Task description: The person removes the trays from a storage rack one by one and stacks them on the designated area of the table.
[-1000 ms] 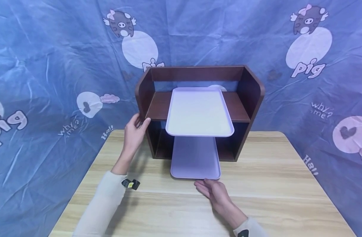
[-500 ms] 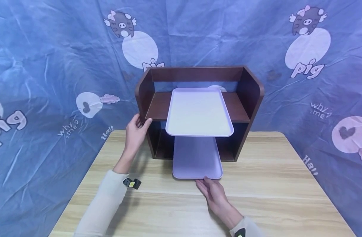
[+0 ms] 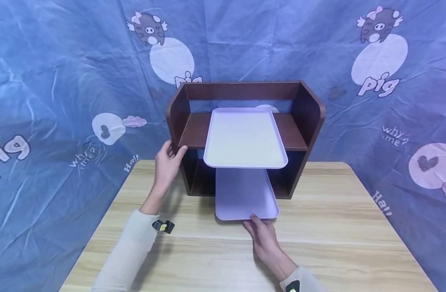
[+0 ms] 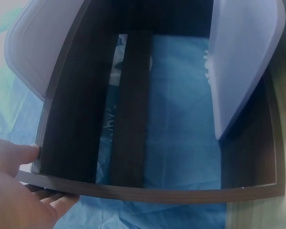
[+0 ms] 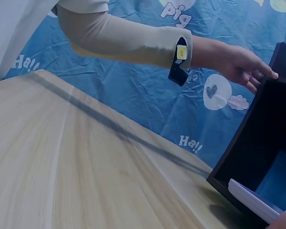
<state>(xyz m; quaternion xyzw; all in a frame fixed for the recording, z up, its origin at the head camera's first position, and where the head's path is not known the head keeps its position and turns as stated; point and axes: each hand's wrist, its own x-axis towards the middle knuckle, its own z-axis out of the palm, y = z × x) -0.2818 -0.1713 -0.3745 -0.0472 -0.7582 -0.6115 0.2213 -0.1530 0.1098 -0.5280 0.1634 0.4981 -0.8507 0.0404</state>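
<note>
A dark brown two-tier shelf (image 3: 241, 91) stands on the table, with my left hand (image 3: 166, 166) gripping its left side panel at the height of the middle board. In the left wrist view the thumb lies at the board's front edge, fingers behind the panel. On the lower level a pale purple tray (image 3: 245, 196) sticks out toward me. My right hand (image 3: 267, 243) pinches its front rim right of the middle, thumb on top and fingers underneath. A second pale purple tray (image 3: 246, 138) lies on the middle board, its front overhanging and hiding the lower tray's rear part.
The light wood table (image 3: 194, 259) extends in front of the shelf and to both sides. A blue cloth (image 3: 80, 81) printed with pigs hangs behind and at the sides. Black bands (image 3: 163, 226) are strapped round both sleeved wrists.
The lower tray's front end has swung a little to the right. My right thumb has come up over its rim. The left hand, the shelf and the upper tray stay in place.
</note>
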